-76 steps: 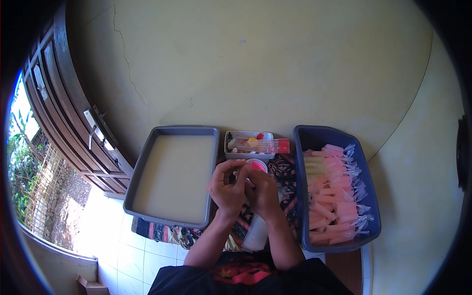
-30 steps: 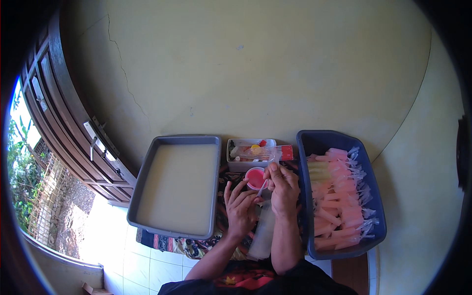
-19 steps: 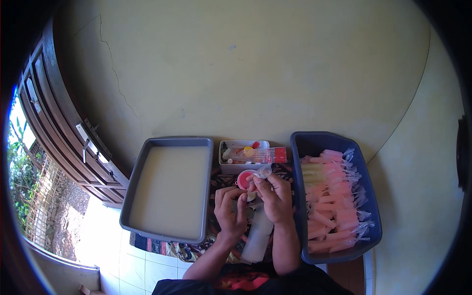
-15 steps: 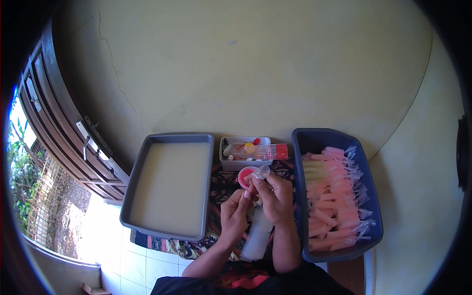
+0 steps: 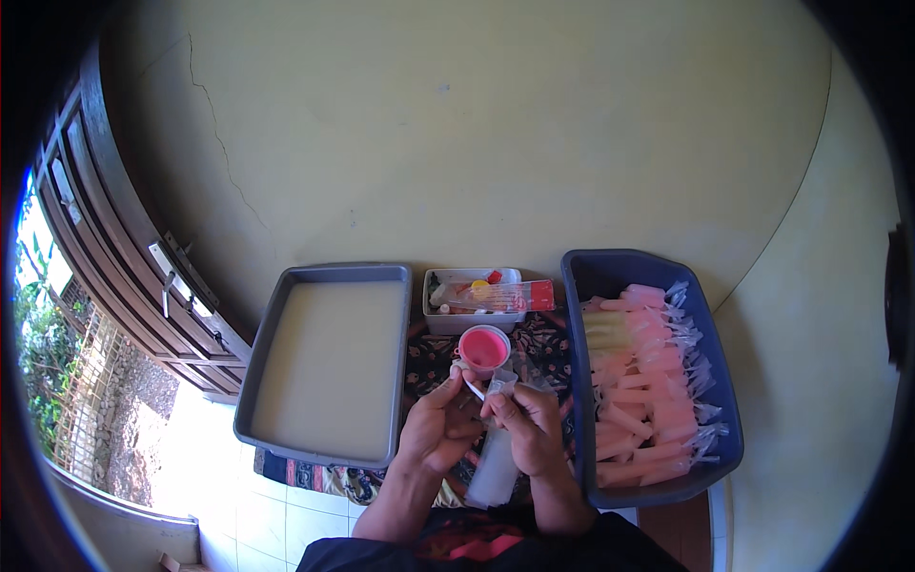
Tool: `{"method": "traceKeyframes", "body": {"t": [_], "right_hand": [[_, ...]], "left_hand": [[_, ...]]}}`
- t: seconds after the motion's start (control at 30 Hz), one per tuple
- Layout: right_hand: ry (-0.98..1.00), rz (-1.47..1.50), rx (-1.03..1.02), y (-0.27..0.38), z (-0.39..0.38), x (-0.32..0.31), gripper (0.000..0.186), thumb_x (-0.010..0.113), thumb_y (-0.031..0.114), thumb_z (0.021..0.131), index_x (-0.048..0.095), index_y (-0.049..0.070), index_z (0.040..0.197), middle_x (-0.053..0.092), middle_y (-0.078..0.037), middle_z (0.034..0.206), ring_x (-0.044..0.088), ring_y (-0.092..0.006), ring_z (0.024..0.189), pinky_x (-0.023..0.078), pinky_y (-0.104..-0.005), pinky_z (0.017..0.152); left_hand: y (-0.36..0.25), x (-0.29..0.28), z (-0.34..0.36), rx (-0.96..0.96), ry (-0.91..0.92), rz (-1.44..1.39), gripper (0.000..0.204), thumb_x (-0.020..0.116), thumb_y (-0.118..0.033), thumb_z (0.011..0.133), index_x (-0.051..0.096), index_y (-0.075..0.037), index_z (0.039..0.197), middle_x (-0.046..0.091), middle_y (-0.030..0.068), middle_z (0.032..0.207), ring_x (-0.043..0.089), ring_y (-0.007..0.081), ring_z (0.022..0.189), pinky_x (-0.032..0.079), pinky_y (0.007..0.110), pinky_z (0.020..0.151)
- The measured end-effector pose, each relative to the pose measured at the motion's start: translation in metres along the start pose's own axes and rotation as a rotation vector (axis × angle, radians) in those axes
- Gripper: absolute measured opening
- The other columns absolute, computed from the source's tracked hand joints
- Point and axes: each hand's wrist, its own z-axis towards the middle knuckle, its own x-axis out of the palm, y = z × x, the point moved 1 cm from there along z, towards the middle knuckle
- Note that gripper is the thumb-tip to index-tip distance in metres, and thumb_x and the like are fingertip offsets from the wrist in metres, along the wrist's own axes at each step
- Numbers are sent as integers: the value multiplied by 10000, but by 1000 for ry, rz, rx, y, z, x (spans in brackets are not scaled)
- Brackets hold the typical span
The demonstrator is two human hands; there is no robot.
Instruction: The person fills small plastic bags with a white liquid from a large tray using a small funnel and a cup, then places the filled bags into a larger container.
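Leftmost, greenery (image 5: 43, 353) shows in a strip beyond a panelled wooden door (image 5: 100, 143), both cut by the dark fisheye rim; below them, at the lower edge, only a corner of a brown box (image 5: 176, 564) gets in. At lower centre-left sits a grey tray (image 5: 315, 452) of cloudy, pale liquid (image 5: 334, 372), its depth impossible to judge. Just right of it, at lower centre, the left hand (image 5: 431, 434) has thumb and forefinger pinched on a slim white piece (image 5: 475, 390), too small to identify; its other fingers are loosely curled. Above the fingertips stand a cup (image 5: 488, 372) of bright pink liquid and, farther up, a white box (image 5: 462, 326) whose jumbled contents are partly covered by a clear packet with a red end (image 5: 541, 296). The right hand (image 5: 534, 429) closes thumb and fingers on a clear plastic sleeve (image 5: 501, 379), its outline hard to follow; more clear sleeves (image 5: 494, 472) lie below, partly hidden by that hand and forearm, on a dark patterned cloth (image 5: 434, 353). At lower right, a dark grey tub (image 5: 620, 272) holds pink filled tubes (image 5: 658, 400) and a few yellowish ones (image 5: 610, 329), the bottom layers buried.
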Motion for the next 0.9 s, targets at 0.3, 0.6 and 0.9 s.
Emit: {"method": "traceKeyframes", "body": {"t": [0.3,0.6,0.9], "right_hand": [[-214,378,90,-29,11,7,297,618,240,1125,742,0,1000,490,75,732,369,-23,652,261,-240,621],[-119,120,-213,-40,33,13,432,678,183,1092,660,-10,1479,713,-175,1438,689,-229,1292,527,-326,1081],[17,-68,-245,-56,27,2,257,788,131,994,824,1,1213,777,-109,1118,711,-198,1055,527,-330,921]], "left_hand": [[-9,27,-7,137,-21,171,284,485,-342,1194,656,-125,1131,688,19,1174,597,95,886,351,185,506],[-27,37,-11,352,-11,873,332,503,-284,1188,648,-68,981,662,12,820,432,79,524,330,231,495],[-39,60,-29,765,-93,2025,124,616,-92,1062,675,-19,981,634,121,735,713,371,722,536,480,681]]}}
